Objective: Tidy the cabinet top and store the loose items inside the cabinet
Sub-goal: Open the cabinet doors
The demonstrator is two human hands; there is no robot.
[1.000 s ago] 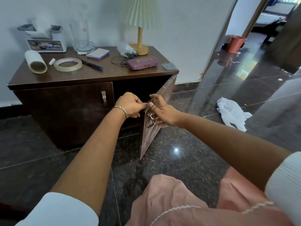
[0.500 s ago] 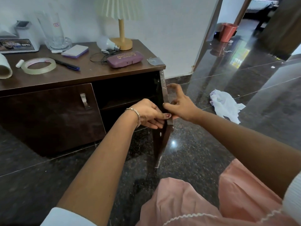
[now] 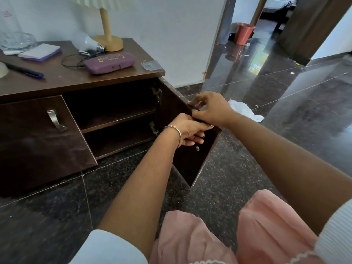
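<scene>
Open dark-brown wooden cabinet door (image 3: 190,161): top edge gripped by fingers of left hand (image 3: 187,130) and right hand (image 3: 211,109); purple oblong case (image 3: 109,62) far-left, left hand nearer

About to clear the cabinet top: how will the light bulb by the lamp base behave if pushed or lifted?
The light bulb lies on its side with a round globe, so a push would probably roll it. Its white globe looks thin-shelled, so likely light and fragile. The lamp base beside its metal end may block it that way.
</scene>
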